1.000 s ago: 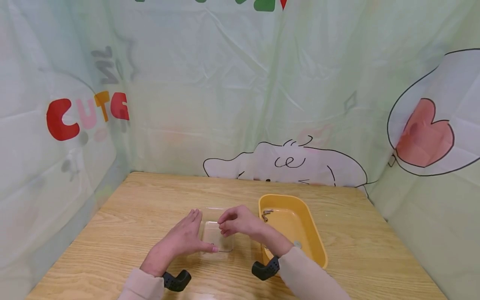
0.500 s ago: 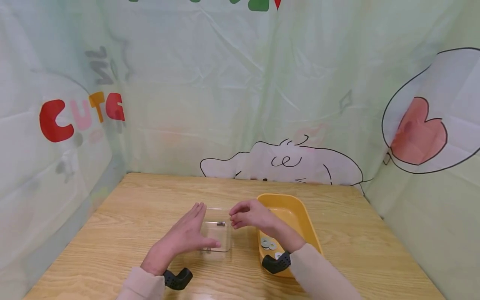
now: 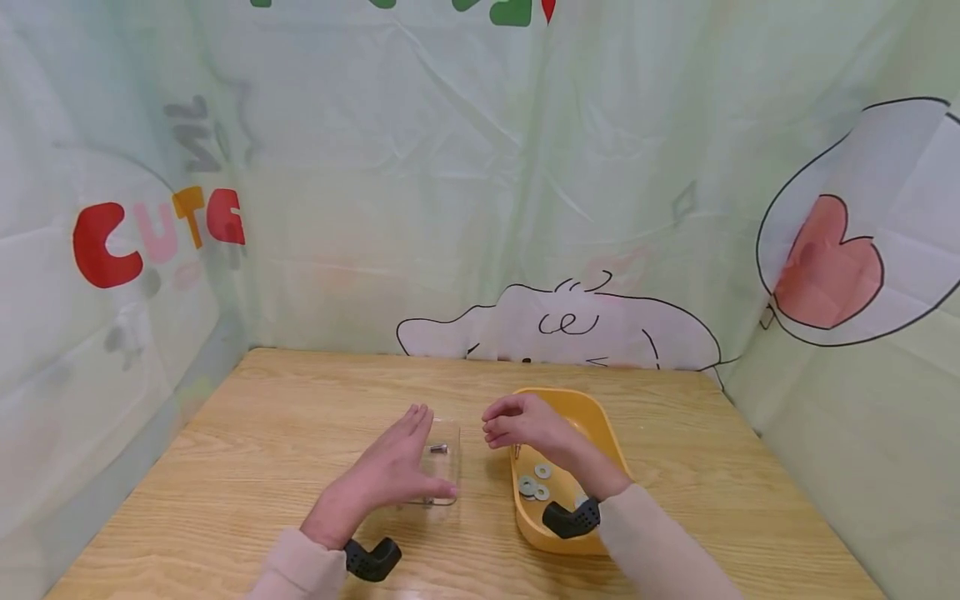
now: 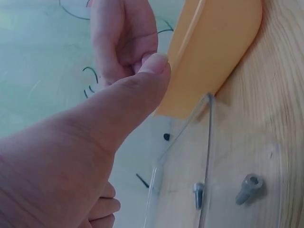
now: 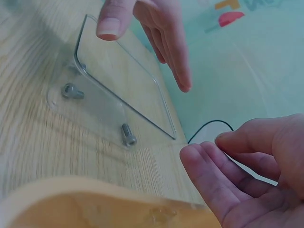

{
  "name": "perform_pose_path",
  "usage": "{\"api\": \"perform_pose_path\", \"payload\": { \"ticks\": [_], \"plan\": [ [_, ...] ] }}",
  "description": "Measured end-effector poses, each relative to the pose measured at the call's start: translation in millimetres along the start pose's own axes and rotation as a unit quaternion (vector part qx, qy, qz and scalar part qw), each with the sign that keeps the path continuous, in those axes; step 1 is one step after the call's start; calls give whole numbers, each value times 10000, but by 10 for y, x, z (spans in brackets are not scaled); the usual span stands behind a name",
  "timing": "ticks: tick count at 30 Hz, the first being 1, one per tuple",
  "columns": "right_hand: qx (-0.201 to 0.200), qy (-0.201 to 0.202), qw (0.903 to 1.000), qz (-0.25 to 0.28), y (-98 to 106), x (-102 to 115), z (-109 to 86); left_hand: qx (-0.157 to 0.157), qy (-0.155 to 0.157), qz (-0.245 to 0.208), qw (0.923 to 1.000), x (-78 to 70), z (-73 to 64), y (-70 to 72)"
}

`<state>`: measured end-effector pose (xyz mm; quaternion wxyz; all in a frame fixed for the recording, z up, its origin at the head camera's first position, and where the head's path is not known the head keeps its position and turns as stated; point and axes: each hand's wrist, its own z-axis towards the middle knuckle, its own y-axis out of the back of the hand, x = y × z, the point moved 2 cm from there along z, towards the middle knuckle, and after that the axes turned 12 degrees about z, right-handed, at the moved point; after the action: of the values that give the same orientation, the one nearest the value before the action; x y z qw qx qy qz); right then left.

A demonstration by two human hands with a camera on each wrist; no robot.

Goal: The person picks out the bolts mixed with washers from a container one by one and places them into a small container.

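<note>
A clear open box (image 3: pixel 460 467) stands on the table, holding two grey socket-head bolts, one bolt (image 5: pixel 127 134) near a corner and another bolt (image 5: pixel 72 91) farther along. My left hand (image 3: pixel 390 467) hovers at the box's left side, fingers straight, thumb spread over the near rim, hiding part of it. Nothing is in that hand. Right of the box, my right hand (image 3: pixel 528 425) is above the left rim of a yellow tray (image 3: pixel 562 543). Its fingers are loosely bent with thumb close to them, and no object shows between them.
Several flat washers (image 3: pixel 534 487) lie in the tray's near left part. A small screw (image 3: pixel 517 451) shows under my right hand by the tray's left wall. The wooden table (image 3: pixel 225 467) meets printed curtains (image 3: pixel 360 250) at the back and sides.
My right hand has moved right, away from the box to the tray's edge. A bolt at the far side of the box came into view. The left hand stays by the box.
</note>
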<state>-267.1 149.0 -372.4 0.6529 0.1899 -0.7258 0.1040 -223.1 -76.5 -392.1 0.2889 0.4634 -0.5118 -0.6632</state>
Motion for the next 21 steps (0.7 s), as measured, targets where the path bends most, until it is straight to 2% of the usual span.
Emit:
{"api": "perform_pose_path", "payload": {
  "ticks": [6,21],
  "plan": [
    [-206,-67,9998,-50,108,-11,-14,57,-188,18,9998,-96,62,-32],
    [-823,-152,9965,-35,332,-122,-56,101,-405,253,9988,-270,155,-85]
  ]
}}
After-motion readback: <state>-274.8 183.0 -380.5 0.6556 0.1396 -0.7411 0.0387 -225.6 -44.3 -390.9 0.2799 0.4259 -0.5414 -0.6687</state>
